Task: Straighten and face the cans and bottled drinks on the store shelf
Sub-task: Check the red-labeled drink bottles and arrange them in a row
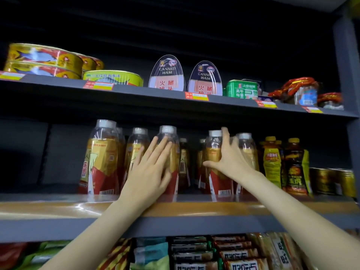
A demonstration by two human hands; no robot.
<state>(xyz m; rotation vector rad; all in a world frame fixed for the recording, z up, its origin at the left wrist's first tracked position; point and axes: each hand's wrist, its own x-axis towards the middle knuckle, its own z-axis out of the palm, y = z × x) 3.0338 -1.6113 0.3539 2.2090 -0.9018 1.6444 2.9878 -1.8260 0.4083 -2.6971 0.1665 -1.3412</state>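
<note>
Several clear bottles of amber drink with red and gold labels stand in a row on the middle shelf (58,208). My left hand (150,170) lies flat, fingers spread, against the front of one bottle (169,137) near the row's centre. My right hand (229,158) wraps around the neighbouring bottle (214,145), thumb on its left side and fingers behind its neck. Another such bottle (102,158) stands at the left end. Between the two hands there is a gap with smaller bottles (184,162) set further back.
Right of the row stand a yellow bottle (271,162), a dark bottle (296,168) and gold cans (335,182). The upper shelf holds oval fish tins (42,59), canned ham (167,75), a green tin (242,88) and red packets. Snack packs (194,254) fill the shelf below.
</note>
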